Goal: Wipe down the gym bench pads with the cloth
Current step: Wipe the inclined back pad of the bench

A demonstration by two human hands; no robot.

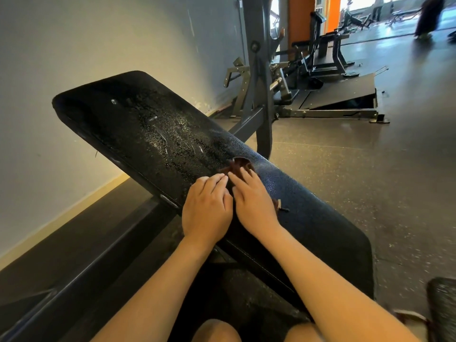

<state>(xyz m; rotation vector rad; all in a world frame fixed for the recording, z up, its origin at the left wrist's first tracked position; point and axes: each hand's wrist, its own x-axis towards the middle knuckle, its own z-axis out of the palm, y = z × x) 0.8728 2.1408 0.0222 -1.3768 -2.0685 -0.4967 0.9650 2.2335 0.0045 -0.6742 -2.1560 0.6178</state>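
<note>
Two hands lie side by side on a long black pad [148,129], seen from the head camera looking down along both forearms. The pad is tilted and runs from the lower right up to the upper left, near a pale wall [74,45].

A dark brown cloth [240,166] lies bunched on the pad at about mid-length. Most of it is hidden beneath the right hand [254,196]; a crumpled fold shows just beyond the fingertips and a small corner shows at the hand's outer edge. The right hand is spread flat, palm down, fingers straight, pressing the cloth against the pad without curling round it.

The left hand [207,208] rests palm down just beside the right one, its fingers relaxed and nearly straight, gripping nothing. Its fingertips reach the cloth's left edge; whether they lie on the fabric or on the bare pad I cannot tell.

Beyond the cloth, the upper half of the pad is covered in droplets and wet streaks [170,134] that catch the light.

A grey steel upright [256,70] rises behind the pad from a speckled dark floor [357,181]. Further back stand other gym machines [325,53] and an orange pillar [333,13]. Two bare knees [217,330] show at the bottom edge.
</note>
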